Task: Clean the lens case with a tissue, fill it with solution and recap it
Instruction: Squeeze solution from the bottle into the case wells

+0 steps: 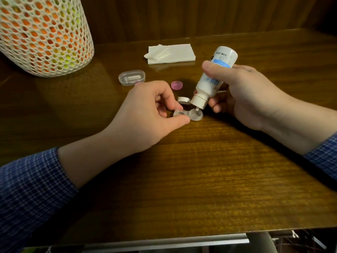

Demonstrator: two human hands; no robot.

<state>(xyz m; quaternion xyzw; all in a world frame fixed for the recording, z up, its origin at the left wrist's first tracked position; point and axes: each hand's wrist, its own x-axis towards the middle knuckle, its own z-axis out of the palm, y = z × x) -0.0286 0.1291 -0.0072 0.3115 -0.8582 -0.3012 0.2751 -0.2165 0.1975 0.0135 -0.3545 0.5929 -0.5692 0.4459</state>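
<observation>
Over the lens case (187, 115), pinched steady by the left hand (153, 110), the right hand (242, 92) grips the upended solution bottle (211, 83) (nozzle aimed into one well).

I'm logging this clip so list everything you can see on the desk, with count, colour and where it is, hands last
lens case: 1, clear, two open wells, centre of the table, pinched at its left well.
solution bottle: 1, white with blue label, tipped nozzle-down over the case's right well.
pink cap: 1, pink, on the table behind the case.
white cap: 1, white, just behind the case beside the bottle's neck.
clear box: 1, transparent oval, lidded, left of the pink cap.
tissue: 1 folded stack, white, far centre.
mesh basket: 1, white netting over orange and yellow contents, far left.
table: 1, brown wood.
hands: left hand pinches the case; right hand grips the bottle.
</observation>
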